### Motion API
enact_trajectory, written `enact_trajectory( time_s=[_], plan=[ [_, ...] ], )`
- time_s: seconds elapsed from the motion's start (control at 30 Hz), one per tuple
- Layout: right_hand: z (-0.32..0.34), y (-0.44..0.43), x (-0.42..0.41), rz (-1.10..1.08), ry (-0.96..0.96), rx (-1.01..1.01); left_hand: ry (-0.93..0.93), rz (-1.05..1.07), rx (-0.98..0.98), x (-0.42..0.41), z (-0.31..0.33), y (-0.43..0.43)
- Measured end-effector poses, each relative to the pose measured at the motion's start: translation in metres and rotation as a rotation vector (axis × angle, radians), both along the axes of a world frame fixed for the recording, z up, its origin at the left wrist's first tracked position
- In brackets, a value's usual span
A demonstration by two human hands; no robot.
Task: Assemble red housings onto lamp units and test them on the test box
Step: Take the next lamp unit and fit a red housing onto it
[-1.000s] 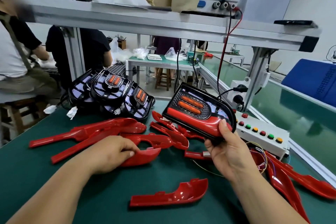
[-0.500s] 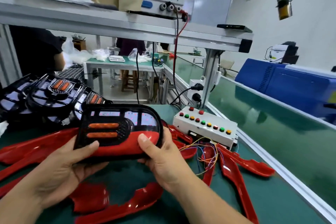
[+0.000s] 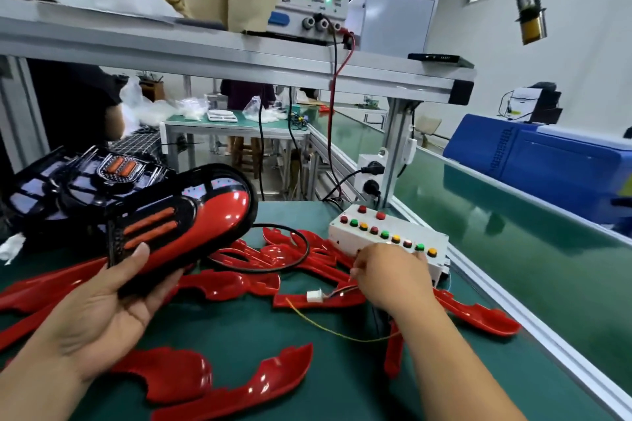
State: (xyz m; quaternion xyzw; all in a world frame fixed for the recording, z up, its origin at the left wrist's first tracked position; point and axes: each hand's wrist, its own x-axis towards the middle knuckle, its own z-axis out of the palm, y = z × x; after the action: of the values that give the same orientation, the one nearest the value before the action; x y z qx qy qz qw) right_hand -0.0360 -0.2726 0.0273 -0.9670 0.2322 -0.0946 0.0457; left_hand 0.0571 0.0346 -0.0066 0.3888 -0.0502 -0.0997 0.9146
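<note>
Left hand alone now grips the lamp unit, red housing fitted, above the mat; the right hand, on it a moment ago, pinches the connector wires beside the test box; plugging in and testing remain, and bare units wait stacked behind

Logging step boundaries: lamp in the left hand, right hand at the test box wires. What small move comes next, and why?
Probably plug the white connector into the black lead of the lamp unit: the left hand grips it, red housing on; the right hand pinches the wires by the test box, connector unmated.
</note>
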Motion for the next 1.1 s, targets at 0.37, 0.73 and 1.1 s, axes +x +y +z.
enact_trajectory(
  time_s=[0.37, 0.73, 1.1],
  plan=[
    [-0.012, 0.006, 0.004, 0.218, 0.222, 0.027, 0.036, -0.002, -0.074, -0.015, 0.013, -0.003],
    [0.001, 0.021, -0.005, 0.35, 0.014, -0.009, 0.047, 0.02, -0.067, -0.016, 0.015, -0.006],
    [-0.028, 0.053, 0.016, 0.731, 0.003, 0.292, 0.049, 0.021, -0.085, -0.017, 0.014, -0.009]
  ],
)
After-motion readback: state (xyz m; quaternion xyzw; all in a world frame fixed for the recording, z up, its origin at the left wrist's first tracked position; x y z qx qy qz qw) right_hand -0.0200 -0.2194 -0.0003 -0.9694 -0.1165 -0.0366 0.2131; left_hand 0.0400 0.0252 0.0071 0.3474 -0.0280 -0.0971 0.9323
